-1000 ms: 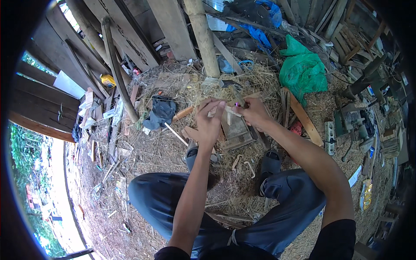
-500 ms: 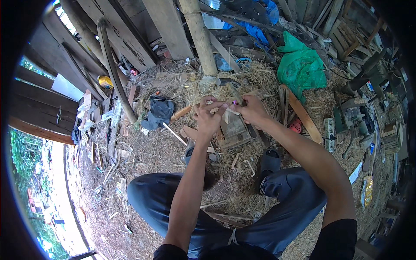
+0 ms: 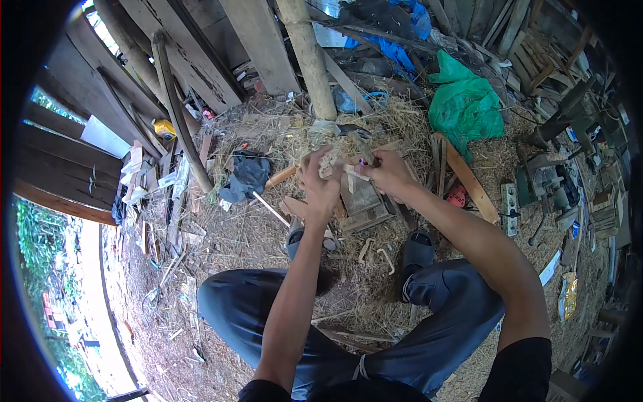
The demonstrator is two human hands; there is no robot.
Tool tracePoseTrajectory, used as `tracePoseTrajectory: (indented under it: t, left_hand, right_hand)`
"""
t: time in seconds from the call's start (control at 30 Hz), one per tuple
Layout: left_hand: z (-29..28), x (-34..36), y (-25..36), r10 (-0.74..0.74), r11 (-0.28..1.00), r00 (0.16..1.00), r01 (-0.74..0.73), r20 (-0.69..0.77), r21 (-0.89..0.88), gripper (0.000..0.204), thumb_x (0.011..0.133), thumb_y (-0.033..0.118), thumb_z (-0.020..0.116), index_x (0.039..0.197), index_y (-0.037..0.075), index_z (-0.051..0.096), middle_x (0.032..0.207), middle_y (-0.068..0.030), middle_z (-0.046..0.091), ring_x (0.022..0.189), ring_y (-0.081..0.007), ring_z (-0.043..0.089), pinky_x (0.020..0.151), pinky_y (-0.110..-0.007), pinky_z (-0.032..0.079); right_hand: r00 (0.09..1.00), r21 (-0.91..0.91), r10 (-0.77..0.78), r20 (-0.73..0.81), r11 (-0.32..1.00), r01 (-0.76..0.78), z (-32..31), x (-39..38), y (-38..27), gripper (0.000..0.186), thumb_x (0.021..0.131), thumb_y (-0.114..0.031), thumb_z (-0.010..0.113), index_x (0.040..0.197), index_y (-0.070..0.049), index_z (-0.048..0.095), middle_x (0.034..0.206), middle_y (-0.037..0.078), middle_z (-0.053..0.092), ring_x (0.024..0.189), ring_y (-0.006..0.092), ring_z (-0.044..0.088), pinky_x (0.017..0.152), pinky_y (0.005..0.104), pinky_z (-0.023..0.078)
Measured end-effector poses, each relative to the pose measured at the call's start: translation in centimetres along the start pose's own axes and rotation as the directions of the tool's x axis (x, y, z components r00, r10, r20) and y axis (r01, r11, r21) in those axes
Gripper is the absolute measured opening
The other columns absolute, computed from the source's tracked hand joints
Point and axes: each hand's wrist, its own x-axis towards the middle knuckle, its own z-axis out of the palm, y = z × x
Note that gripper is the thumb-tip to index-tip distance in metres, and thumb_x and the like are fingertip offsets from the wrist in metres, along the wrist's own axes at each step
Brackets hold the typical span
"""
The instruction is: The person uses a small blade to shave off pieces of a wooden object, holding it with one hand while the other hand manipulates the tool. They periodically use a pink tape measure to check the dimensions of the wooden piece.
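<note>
My left hand [image 3: 319, 182] is raised over the littered ground, its fingers apart and curved, the tips a little blurred and nothing plainly held. Just to its right, my right hand [image 3: 390, 175] is closed around a pale strip of wood [image 3: 357, 172] that points toward the left hand. A longer brownish, stick-like piece [image 3: 362, 143] runs past the same hand; whether it is gripped too I cannot tell. A small purple spot [image 3: 364, 161] shows by the right fingers. Beneath both hands lies a wooden block [image 3: 365, 206].
Sandalled feet [image 3: 418, 248] flank the block. A black plastic bag [image 3: 246, 175] lies left, a green plastic sack [image 3: 465, 104] far right. A wooden post [image 3: 307, 60] stands ahead. At right are a power strip [image 3: 510, 209] and a leaning plank [image 3: 469, 177]. Two pale hooked pieces [image 3: 386, 260] lie nearer.
My left hand has drawn back slightly left from the right hand, and its fingers have spread. The right hand stays almost in place, with the pale strip showing more clearly.
</note>
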Motion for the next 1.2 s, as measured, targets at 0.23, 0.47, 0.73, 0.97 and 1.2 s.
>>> tracePoseTrajectory:
  t: [0.23, 0.47, 0.73, 0.97, 1.2]
  left_hand:
    - [1.8, -3.0, -1.9, -0.306, 0.757, 0.933, 0.359, 0.188, -0.546, 0.029, 0.084, 0.004, 0.049, 0.112, -0.002, 0.054, 0.099, -0.0078, 0.058, 0.093, -0.0170, 0.054, 0.087, -0.029, 0.040]
    - [3.6, -1.4, -7.2, -0.152, 0.913, 0.938, 0.254, 0.312, -0.319, 0.030, 0.080, -0.004, 0.048, 0.107, -0.004, 0.059, 0.096, -0.0092, 0.062, 0.085, -0.0168, 0.059, 0.077, -0.029, 0.046]
    - [6.4, 1.0, -10.2, 0.130, 0.960, 0.823, 0.035, 0.552, -0.279, 0.015, 0.082, 0.009, 0.057, 0.091, 0.004, 0.068, 0.087, -0.0146, 0.067, 0.082, -0.0263, 0.065, 0.073, -0.034, 0.051]
    - [7.5, 3.4, -13.3, 0.233, 0.878, 0.644, -0.461, 0.728, 0.126, 0.032, 0.075, 0.025, 0.067, 0.105, 0.014, 0.064, 0.097, -0.0139, 0.064, 0.090, -0.0326, 0.061, 0.081, -0.038, 0.050]
    - [7.7, 2.3, -11.1, 0.239, 0.916, 0.745, -0.387, 0.623, 0.110, 0.029, 0.072, 0.018, 0.066, 0.100, 0.010, 0.062, 0.097, -0.0160, 0.063, 0.091, -0.0345, 0.060, 0.079, -0.043, 0.049]
  right_hand:
    - [1.000, -0.009, 0.009, 0.016, 1.000, -0.009, -0.4, -0.2, 0.0, 0.028, 0.076, -0.021, 0.073, 0.084, 0.002, 0.059, 0.058, 0.005, 0.053, 0.041, 0.0121, 0.047, 0.037, 0.0301, 0.033]
    - [0.999, 0.010, 0.035, 0.005, 0.999, -0.035, -1.1, -0.7, -1.0, 0.028, 0.076, -0.021, 0.073, 0.085, 0.003, 0.060, 0.059, 0.006, 0.056, 0.041, 0.0129, 0.048, 0.037, 0.0306, 0.035]
    - [0.999, 0.045, 0.041, -0.028, 0.998, -0.040, -2.7, 0.2, 1.5, 0.027, 0.079, -0.019, 0.071, 0.092, 0.003, 0.061, 0.061, 0.004, 0.054, 0.041, 0.0100, 0.046, 0.037, 0.0280, 0.034]
    - [0.999, 0.017, 0.051, -0.015, 0.999, -0.050, -1.9, -0.2, 1.6, 0.030, 0.078, -0.018, 0.071, 0.096, 0.003, 0.060, 0.065, 0.005, 0.055, 0.042, 0.0104, 0.047, 0.037, 0.0280, 0.036]
    - [0.992, -0.011, 0.116, -0.058, 0.993, -0.117, -2.7, -0.6, 3.6, 0.030, 0.077, -0.016, 0.071, 0.097, 0.004, 0.060, 0.065, 0.006, 0.056, 0.043, 0.0124, 0.048, 0.038, 0.0295, 0.038]
